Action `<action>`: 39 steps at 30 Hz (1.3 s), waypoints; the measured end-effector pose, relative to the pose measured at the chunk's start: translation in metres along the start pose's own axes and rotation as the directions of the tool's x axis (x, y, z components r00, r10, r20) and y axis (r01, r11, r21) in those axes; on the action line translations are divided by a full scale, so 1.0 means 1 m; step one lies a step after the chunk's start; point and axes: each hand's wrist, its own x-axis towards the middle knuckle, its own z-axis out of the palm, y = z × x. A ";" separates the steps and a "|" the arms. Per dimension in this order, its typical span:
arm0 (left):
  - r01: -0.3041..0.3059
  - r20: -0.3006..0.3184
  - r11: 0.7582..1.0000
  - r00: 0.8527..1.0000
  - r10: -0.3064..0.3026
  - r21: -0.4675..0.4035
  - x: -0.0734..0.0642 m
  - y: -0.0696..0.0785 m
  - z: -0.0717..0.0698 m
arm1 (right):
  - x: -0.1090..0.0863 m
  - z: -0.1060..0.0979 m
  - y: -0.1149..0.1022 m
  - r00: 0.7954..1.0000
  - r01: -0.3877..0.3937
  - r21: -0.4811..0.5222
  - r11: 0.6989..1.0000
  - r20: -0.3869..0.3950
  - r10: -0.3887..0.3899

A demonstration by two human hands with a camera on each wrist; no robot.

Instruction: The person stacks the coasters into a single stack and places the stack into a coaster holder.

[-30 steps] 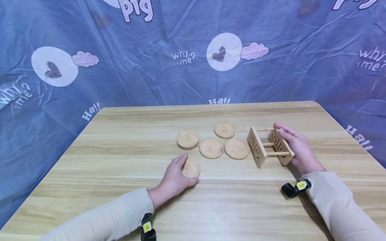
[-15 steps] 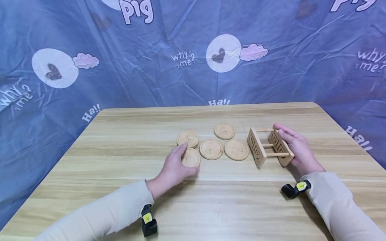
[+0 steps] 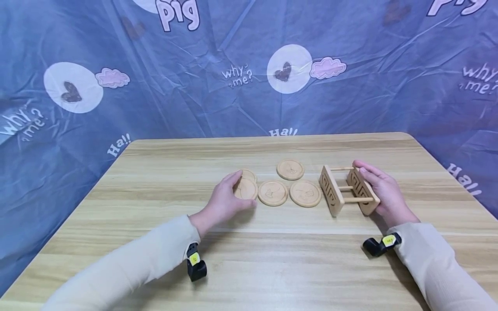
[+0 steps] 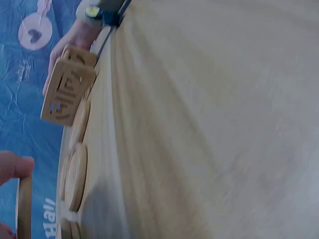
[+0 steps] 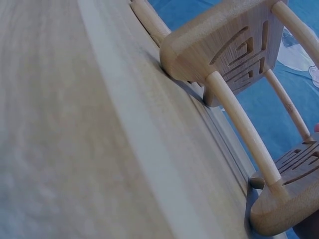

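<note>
In the head view my left hand point(image 3: 227, 196) pinches a round wooden coaster point(image 3: 246, 190) by its edge, thumb at the near side. The left wrist view has that held coaster point(image 4: 24, 206) edge-on, raised off the table. Behind it, partly covered, lies another coaster point(image 3: 249, 174). My right hand point(image 3: 385, 185) grips the right side panel of a wooden coaster holder point(image 3: 331, 190). Two cut-out panels joined by round rods point(image 5: 244, 124) make up this holder. Three more engraved coasters, a near one point(image 3: 272, 193), a right one point(image 3: 305, 193) and a far one point(image 3: 290, 169), lie between the hands.
All of this is on a light wood-grain table point(image 3: 292, 259). A blue printed cloth point(image 3: 218, 103) hangs behind the table's far edge. Black wrist cameras point(image 3: 196, 262) are strapped at both cuffs.
My left hand has carried its coaster away from me, from the nearer tabletop to the leftmost coaster, which it now overlaps. The right hand and the holder have stayed in place.
</note>
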 end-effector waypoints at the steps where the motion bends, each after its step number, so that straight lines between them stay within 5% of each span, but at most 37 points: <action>1: 0.000 -0.002 1.000 1.000 0.000 0.000 0.003 0.000 0.000 | 0.000 0.000 0.000 1.000 0.001 -0.001 1.000 -0.002 -0.001; 22: 0.056 0.015 0.998 0.998 -0.056 0.023 0.053 -0.014 0.001 | -0.002 0.000 0.001 1.000 0.013 0.019 1.000 0.007 -0.013; 39: 0.102 0.004 0.994 0.995 -0.102 0.035 0.065 -0.024 0.007 | 0.000 0.001 0.001 1.000 0.019 -0.005 1.000 -0.013 -0.020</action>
